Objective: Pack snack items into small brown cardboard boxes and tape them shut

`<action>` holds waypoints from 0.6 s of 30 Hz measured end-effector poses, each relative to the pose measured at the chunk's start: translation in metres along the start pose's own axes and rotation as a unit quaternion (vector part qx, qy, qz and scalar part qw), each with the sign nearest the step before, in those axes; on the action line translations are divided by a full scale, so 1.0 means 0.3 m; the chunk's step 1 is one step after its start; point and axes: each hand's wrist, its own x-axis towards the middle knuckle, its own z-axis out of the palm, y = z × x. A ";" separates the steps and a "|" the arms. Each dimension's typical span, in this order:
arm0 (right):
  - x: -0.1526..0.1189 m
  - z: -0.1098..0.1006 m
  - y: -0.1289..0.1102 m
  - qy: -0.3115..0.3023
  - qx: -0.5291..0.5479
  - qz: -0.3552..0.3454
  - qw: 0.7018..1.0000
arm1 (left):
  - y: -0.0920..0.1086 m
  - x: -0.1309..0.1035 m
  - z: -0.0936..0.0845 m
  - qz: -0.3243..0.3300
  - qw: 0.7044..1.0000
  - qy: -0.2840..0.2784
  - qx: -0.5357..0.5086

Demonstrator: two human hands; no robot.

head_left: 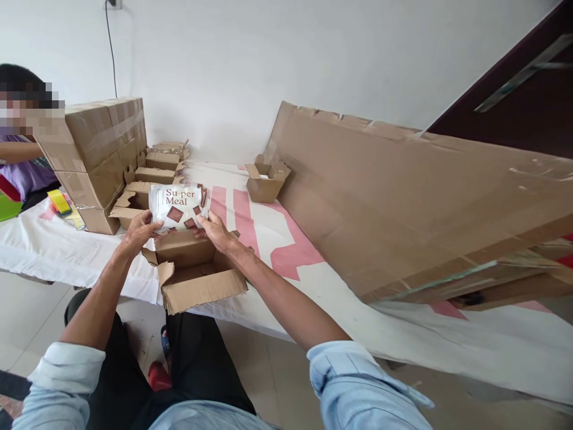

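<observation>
A white food pouch (179, 206) printed "Su-per Meal" is held up by its two sides, its printed face toward me. My left hand (142, 230) grips the left edge with the thumb in front. On the other edge, my right hand (215, 230) pinches the pouch; some of its fingers are hidden behind. Just below the pouch stands an open cardboard box (203, 286) with its flaps raised, and the part of its inside that shows is bare. My right wrist passes over the box's far right corner.
Behind the pouch, several open boxes (154, 176) line up beside a stack of taped cartons (96, 143). A small open box (266, 185) stands near a large leaning cardboard sheet (403, 209). A white and pink cloth (295, 251) covers the table. Another person (31, 167) sits at far left.
</observation>
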 end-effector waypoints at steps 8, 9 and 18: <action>0.021 0.013 0.005 0.010 -0.051 0.070 0.996 | -0.139 0.050 -0.039 -0.078 0.997 0.018 -0.005; 0.021 0.013 0.003 0.006 -0.056 0.075 0.996 | -0.150 0.052 -0.044 -0.094 0.995 0.014 -0.008; 0.018 0.030 -0.030 -0.006 -0.079 0.105 0.991 | -0.185 0.057 -0.065 -0.120 0.993 0.015 -0.005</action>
